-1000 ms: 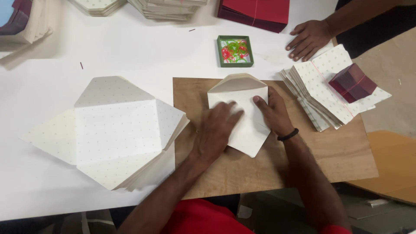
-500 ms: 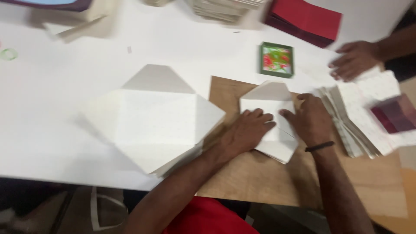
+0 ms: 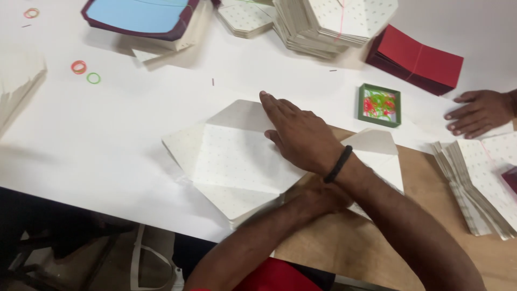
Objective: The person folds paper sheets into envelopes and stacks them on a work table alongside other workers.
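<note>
Crossed arms over dotted paper

Right hand (image 3: 299,134), black band at the wrist, laid flat with fingers spread on the stack of unfolded cream dotted envelope blanks (image 3: 237,161), gripping nothing. Reaches across the left forearm to get there. Left hand (image 3: 318,196) lower down, pressed open on the folded cream envelope (image 3: 385,156); whether anything is pinched beneath cannot be told, since the right arm hides most of it.

Blanks: diamond outline, four flaps open, plain grey flap pointing away toward the far table edge, long axis running near to far, slightly tilted. Lies on the white table (image 3: 107,140), its right corner just beside the brown wooden board (image 3: 420,237). Folded envelope rests on that board, pointed flap open, facing away.

Small green-framed square box (image 3: 379,104) of red and green bands beyond the board. Dark red folded card stack (image 3: 417,59) further back. Tall piles of dotted folded envelopes (image 3: 334,24) at the far edge, blue sheets with maroon rim (image 3: 140,16) far left. Another person's hand (image 3: 479,112) at right, above fanned dotted sheets (image 3: 482,183).
</note>
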